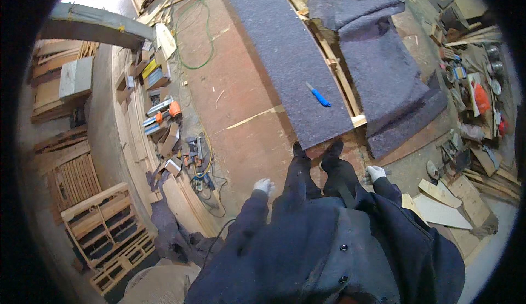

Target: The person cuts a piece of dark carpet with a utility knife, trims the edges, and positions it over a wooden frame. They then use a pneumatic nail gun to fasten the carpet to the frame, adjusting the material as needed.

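Both hands hang at the person's sides in pale work gloves, and both hold nothing. Left hand (264,185) is loosely curled over the brown board floor (241,101). Right hand (376,173) is loosely curled too, and I cannot tell if its fingers are pressed together.

Biggest thing ahead is the long grey felt strip (285,52). It lies flat on the floor and runs straight away from the person, so its long way points forward. Its near end sits right at the toes of the black shoes (316,150). Beside it on the right, a second grey felt piece (378,68) is draped over a wooden pallet frame (342,79), with its far end folded over.

Smallest thing is a blue-handled knife (318,94). It lies on the strip, near the strip's right edge and not far from the near end. It is tilted, with the blue handle pointing toward the near right corner. The knife is ahead of both hands and well apart from them. The right hand is the nearer one.

Both arms point down, elbows a bit bent, in dark sleeves.
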{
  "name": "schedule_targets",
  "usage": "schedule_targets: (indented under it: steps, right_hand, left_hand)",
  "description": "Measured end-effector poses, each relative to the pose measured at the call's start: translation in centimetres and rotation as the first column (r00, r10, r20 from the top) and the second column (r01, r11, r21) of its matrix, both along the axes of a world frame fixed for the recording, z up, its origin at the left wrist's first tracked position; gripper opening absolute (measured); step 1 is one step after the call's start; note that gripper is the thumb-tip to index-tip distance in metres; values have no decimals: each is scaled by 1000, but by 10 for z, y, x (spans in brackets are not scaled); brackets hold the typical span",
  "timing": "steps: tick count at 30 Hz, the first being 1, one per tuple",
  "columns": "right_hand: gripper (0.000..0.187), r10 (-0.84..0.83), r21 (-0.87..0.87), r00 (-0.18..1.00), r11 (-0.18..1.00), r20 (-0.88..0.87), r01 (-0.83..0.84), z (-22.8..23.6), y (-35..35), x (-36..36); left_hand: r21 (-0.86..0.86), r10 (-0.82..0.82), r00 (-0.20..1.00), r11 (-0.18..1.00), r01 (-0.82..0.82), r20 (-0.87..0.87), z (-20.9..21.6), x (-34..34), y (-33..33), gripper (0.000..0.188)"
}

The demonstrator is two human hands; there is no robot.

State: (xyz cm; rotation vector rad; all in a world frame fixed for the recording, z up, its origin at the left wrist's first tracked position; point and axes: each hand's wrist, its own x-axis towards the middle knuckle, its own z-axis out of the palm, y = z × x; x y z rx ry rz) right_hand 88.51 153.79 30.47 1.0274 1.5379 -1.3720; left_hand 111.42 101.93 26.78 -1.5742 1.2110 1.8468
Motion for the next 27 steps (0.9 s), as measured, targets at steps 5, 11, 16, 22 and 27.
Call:
schedule_targets:
  steps: [5, 11, 16, 22, 27]
  right_hand:
    - [22, 46, 92, 998, 995, 38, -49, 14, 26, -15]
    - [28, 18, 62, 998, 998, 63, -22, 2, 79, -15]
    - [30, -38, 29, 999, 999, 22, 38, -18, 118, -10]
    - [23, 935, 590, 148, 320, -321, -741, -116, 191, -10]
    - [26, 482, 10, 864, 874, -144, -486, -139, 196, -30]
  left_hand:
    - [13, 190, 975, 981, -192, 113, 47, -18, 47, 28]
    - [46, 91, 994, 995, -89, -55, 68, -61, 81, 34]
    - [-1, 7, 986, 1000, -7, -164, 30, -64, 85, 33]
    - [-535, -683, 664, 700, 473, -306, -5, -16, 92, 25]
    - [-453, -441, 891, 820, 350, -111, 33, 6, 109, 17]
